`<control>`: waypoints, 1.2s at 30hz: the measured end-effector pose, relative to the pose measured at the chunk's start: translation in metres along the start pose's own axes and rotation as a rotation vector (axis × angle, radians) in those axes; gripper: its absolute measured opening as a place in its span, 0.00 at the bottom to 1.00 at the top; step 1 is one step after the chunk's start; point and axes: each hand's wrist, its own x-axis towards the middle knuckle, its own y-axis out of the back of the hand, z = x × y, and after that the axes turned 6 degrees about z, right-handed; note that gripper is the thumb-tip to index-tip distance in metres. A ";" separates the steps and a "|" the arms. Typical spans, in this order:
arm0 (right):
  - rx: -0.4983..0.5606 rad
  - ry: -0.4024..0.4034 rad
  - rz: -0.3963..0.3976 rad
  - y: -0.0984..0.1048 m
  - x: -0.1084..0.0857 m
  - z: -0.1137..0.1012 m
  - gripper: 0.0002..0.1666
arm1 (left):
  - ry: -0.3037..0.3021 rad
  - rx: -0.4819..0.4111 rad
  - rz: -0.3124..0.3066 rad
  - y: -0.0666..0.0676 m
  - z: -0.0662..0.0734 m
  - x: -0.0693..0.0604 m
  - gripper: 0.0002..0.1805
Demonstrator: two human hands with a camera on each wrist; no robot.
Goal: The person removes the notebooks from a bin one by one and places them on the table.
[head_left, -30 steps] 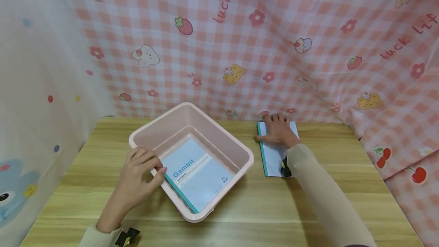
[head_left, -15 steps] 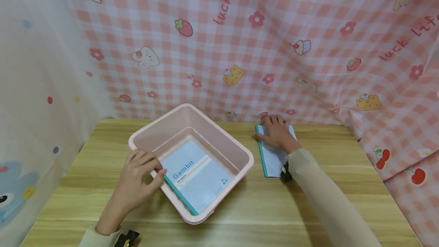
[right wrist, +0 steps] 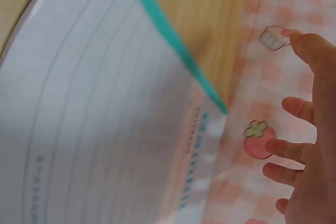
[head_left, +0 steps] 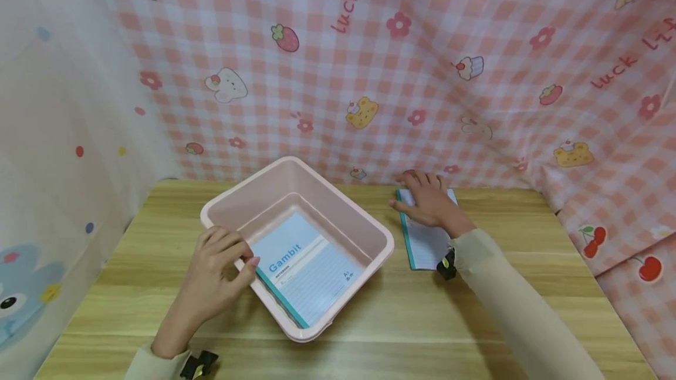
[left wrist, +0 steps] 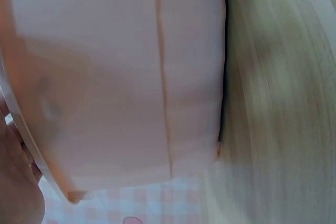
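My left hand [head_left: 216,271] has its fingers bent over the rim of the pink plastic bin [head_left: 345,216], pinching it on the side nearest the table's left edge, the thumb tip beside the notebook within; the bin stands left of the middle of the table [head_left: 422,321], turned cornerwise, one corner toward the table's far edge and the opposite one toward the near edge; inside it lies a pale blue notebook marked Gambit [head_left: 308,271], its teal spine along the bin wall by my left hand; I cannot tell how deep it sits; my right hand [head_left: 430,204] is spread, fingers apart and pointing toward the table's far edge, above the far end of a second notebook [head_left: 422,251]; my thumb reaches across its teal binding strip [head_left: 405,233], and I cannot tell whether my palm touches the cover; that notebook lies flat on the table near the far edge, between the bin and the table's right edge, apart from the bin, its ruled cover up and its blue print blurred; a pink checked cloth [head_left: 317,75] hangs behind the table's far edge; my right sleeve [head_left: 523,309] crosses the table from the near edge.
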 end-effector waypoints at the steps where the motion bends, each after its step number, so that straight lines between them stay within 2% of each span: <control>1: -0.005 0.007 0.005 0.002 0.000 -0.003 0.41 | 0.000 0.000 -0.001 0.000 0.000 0.000 0.07; 8: -0.022 0.035 0.039 0.015 0.002 -0.019 0.46 | -0.007 0.001 0.006 0.000 -0.001 -0.001 0.07; 18: -0.006 0.084 0.071 0.039 0.005 -0.042 0.48 | -0.052 -0.001 0.047 -0.001 -0.003 0.000 0.07; 24: -0.023 0.117 0.089 0.052 0.004 -0.056 0.50 | -0.050 -0.007 0.039 -0.003 -0.002 -0.001 0.07; 36: -0.011 0.197 0.058 0.075 0.012 -0.096 0.55 | -0.043 -0.012 0.047 -0.002 -0.002 -0.001 0.07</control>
